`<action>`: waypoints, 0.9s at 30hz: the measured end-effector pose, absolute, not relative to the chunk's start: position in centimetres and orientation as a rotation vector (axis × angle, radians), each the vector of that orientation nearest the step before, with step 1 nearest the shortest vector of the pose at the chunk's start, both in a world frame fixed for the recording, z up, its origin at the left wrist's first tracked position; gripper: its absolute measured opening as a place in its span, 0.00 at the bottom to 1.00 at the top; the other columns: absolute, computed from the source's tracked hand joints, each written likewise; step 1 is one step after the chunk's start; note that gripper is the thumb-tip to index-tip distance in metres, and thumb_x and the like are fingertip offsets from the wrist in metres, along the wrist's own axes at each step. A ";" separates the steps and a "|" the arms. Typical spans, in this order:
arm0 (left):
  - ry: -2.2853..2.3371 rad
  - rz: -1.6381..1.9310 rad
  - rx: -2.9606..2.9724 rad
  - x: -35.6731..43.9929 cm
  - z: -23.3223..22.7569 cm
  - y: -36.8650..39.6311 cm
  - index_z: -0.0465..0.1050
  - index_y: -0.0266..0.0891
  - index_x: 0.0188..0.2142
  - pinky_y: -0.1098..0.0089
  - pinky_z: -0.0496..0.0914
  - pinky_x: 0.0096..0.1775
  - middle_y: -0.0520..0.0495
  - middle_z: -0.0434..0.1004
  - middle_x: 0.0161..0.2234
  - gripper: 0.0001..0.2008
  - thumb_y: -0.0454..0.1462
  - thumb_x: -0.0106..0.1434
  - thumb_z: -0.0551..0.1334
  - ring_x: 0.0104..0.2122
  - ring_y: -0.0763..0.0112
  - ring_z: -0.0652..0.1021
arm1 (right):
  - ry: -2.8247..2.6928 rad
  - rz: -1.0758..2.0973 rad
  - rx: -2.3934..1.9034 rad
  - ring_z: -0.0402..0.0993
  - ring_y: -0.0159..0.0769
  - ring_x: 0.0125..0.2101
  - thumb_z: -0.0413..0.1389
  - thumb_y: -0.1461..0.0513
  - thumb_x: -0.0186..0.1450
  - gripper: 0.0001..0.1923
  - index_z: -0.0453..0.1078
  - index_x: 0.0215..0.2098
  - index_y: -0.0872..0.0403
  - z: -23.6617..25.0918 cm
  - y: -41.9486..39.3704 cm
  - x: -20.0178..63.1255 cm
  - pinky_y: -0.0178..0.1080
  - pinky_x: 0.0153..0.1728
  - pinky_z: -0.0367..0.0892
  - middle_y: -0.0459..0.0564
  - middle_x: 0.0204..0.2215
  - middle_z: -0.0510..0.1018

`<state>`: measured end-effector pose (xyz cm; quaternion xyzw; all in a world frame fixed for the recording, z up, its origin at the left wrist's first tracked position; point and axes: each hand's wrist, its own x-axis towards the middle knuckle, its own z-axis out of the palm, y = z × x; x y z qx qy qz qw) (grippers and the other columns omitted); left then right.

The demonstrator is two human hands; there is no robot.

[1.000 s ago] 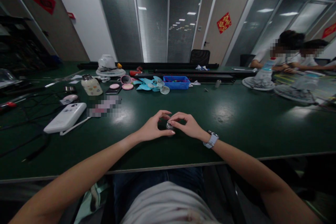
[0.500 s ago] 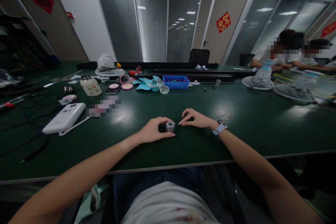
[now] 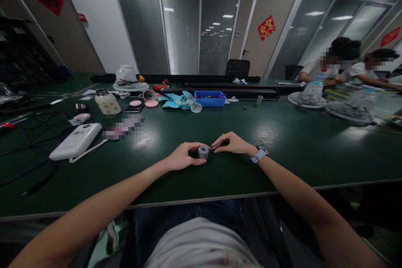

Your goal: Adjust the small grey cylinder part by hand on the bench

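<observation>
A small silver cylinder [image 3: 203, 152] stands upright on the dark green table [image 3: 282, 150], straight in front of me. My left hand [image 3: 184, 156] curls around it, thumb and forefinger gripping its sides. My right hand [image 3: 230, 143], with a watch on the wrist, rests on the table just to the right of the cylinder. Its pinched fingertips point at the cylinder's top and reach almost to it. Whether they touch it, I cannot tell.
At the left lie a white power bank [image 3: 75, 141] with cable, black cords and a small jar [image 3: 107, 102]. Farther back are blue fan blades [image 3: 180, 101], a blue bin [image 3: 210, 98] and a white fan [image 3: 127, 78]. Two people sit at far right with fan grilles [image 3: 304, 99].
One second ago both hands pinched the cylinder. My right hand then drew away to the right, and has now moved back close to it. My left hand kept its hold.
</observation>
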<state>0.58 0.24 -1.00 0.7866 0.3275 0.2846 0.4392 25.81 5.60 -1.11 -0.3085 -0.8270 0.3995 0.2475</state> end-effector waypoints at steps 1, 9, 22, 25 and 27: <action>0.815 0.706 1.949 0.6 -1.0 0.2 0.75 0.40 0.50 0.59 0.70 0.50 0.44 0.81 0.45 0.21 0.33 0.56 0.67 0.46 0.59 0.80 | -2.207 1.094 -0.842 0.81 0.42 0.37 0.67 0.53 0.53 0.22 0.78 0.41 0.57 -1.1 5.6 25.7 0.45 0.43 0.72 0.52 0.34 0.84; 0.774 0.730 1.934 0.6 -1.5 0.5 0.74 0.38 0.51 0.58 0.70 0.51 0.42 0.80 0.47 0.22 0.34 0.56 0.68 0.47 0.58 0.79 | -1.850 0.990 -0.772 0.81 0.41 0.40 0.66 0.55 0.56 0.15 0.74 0.37 0.55 0.1 3.1 22.8 0.44 0.43 0.73 0.53 0.37 0.83; 0.773 0.718 1.980 0.5 -1.7 0.6 0.73 0.36 0.50 0.59 0.70 0.50 0.43 0.81 0.45 0.19 0.34 0.58 0.68 0.46 0.58 0.79 | -1.985 0.904 -0.764 0.79 0.38 0.35 0.66 0.56 0.57 0.11 0.77 0.34 0.54 1.1 1.1 20.9 0.42 0.40 0.72 0.50 0.32 0.82; 0.792 0.714 1.992 0.6 -1.7 0.6 0.73 0.35 0.50 0.58 0.69 0.51 0.43 0.80 0.46 0.20 0.34 0.57 0.68 0.46 0.57 0.79 | -1.957 0.948 -0.764 0.80 0.38 0.34 0.68 0.56 0.55 0.15 0.76 0.37 0.55 0.8 1.4 21.1 0.42 0.41 0.72 0.49 0.32 0.83; 0.801 0.712 1.998 0.6 -1.6 0.6 0.73 0.35 0.50 0.58 0.68 0.52 0.42 0.80 0.46 0.20 0.34 0.57 0.68 0.47 0.57 0.78 | -1.928 0.935 -0.797 0.79 0.37 0.32 0.67 0.56 0.55 0.16 0.75 0.39 0.55 0.6 1.6 21.2 0.40 0.38 0.72 0.48 0.29 0.82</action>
